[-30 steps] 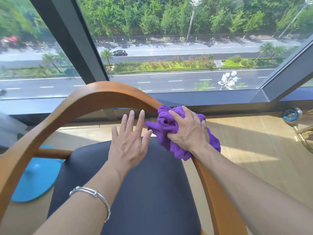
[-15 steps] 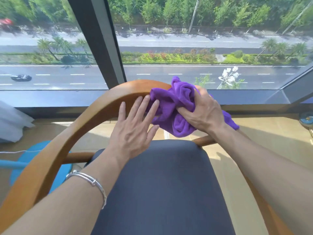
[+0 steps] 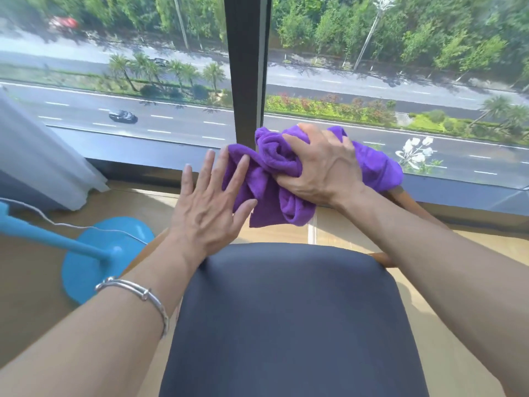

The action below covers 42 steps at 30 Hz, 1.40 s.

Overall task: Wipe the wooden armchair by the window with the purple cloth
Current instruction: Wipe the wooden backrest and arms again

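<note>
right hand (image 3: 323, 164) grips the bunched purple cloth (image 3: 269, 181), fingers curled into its folds. left hand (image 3: 206, 207) is flat, fingers straight and spread, fingertips on the cloth's left edge. the cloth sits between the hands, above the far edge of the armchair (image 3: 286, 325) seat, by the window (image 3: 171, 81).

Purple cloth (image 3: 269, 179), dark navy seat (image 3: 286, 310), bright blue stand (image 3: 94, 253).

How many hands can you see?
2. The left hand lies flat at the left edge of the cloth; the right hand grips the cloth from on top.
</note>
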Motion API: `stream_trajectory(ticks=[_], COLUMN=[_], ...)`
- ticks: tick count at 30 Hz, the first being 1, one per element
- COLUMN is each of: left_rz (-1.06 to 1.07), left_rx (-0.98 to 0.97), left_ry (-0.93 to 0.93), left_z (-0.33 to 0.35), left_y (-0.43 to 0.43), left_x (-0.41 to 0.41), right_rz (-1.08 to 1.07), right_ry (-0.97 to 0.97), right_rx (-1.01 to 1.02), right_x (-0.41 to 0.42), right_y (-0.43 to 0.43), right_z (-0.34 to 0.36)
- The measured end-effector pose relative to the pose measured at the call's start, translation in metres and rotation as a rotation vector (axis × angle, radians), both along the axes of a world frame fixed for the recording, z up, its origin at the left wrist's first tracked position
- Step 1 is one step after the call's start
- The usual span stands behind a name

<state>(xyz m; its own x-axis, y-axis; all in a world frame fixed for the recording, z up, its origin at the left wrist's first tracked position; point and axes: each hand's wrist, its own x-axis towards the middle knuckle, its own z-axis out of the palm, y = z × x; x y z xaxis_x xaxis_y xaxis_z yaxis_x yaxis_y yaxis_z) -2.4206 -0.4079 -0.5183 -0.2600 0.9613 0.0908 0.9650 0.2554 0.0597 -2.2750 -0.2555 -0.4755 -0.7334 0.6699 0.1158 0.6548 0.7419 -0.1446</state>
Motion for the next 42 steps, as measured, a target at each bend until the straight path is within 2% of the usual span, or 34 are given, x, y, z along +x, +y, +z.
stream_trajectory(ticks=[7,11,15,25,33,42], left_rz=[0.17,0.258,0.379,0.542,0.561,0.512], left_rx=[-0.061,-0.12,-0.127,-0.111,-0.149,-0.114], left_ry=[-0.084,-0.133,-0.18,-0.266,-0.319,-0.295], left_z=[-0.017,-0.027,-0.027,-0.028,-0.022,-0.015], left_y=[-0.063,-0.107,-0.141,-0.224,-0.295,-0.361], left_x=[-0.017,-0.017,-0.011,0.026,0.037,0.038], right_rz=[0.149,0.219,0.261,0.33,0.457,0.454], right_ry=[-0.091,-0.123,-0.053,-0.008,-0.036,-0.086], right_rx=[0.09,0.064,0.056,-0.187,-0.19,-0.163], right_x=[-0.04,-0.062,-0.075,-0.08,-0.093,-0.093], right_y=[-0.036,-0.071,-0.095,-0.171,-0.243,-0.303], right_z=[-0.015,-0.031,-0.044,-0.05,-0.043,-0.039])
